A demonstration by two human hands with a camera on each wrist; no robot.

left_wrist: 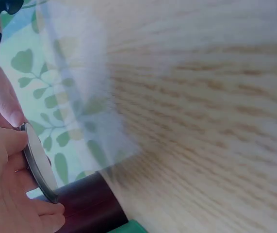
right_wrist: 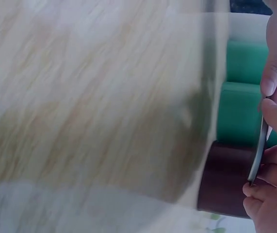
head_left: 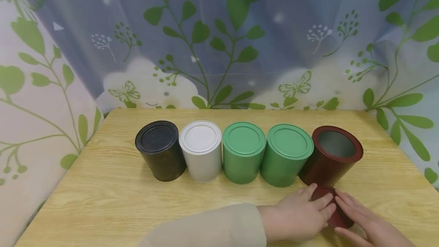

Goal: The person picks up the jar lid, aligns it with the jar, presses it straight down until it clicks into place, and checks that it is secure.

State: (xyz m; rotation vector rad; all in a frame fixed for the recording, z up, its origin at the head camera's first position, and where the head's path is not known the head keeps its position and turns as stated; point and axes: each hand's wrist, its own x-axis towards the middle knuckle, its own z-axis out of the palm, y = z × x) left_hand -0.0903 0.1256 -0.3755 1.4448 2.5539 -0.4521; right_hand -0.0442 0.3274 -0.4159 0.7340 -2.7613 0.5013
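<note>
A dark red round lid (head_left: 339, 218) is held between both hands in front of an open dark red can (head_left: 319, 167). My left hand (head_left: 300, 214) grips the lid from the left, with several fingers spread over its red face. From the right, my right hand (head_left: 374, 218) holds its other edge. In the left wrist view the lid (left_wrist: 40, 158) is tilted up, its pale inner side showing and the thumb at its rim. The right wrist view has the lid (right_wrist: 258, 153) nearly edge-on, clear of the table, between thumb and fingers.
Left of the open can stand two lidded green cans (head_left: 241, 167) (head_left: 279, 169), a white can (head_left: 202, 165) and a black can (head_left: 164, 163), in a row on the wood-grain table (head_left: 120, 209). A leaf-print curtain (head_left: 212, 60) hangs behind the table.
</note>
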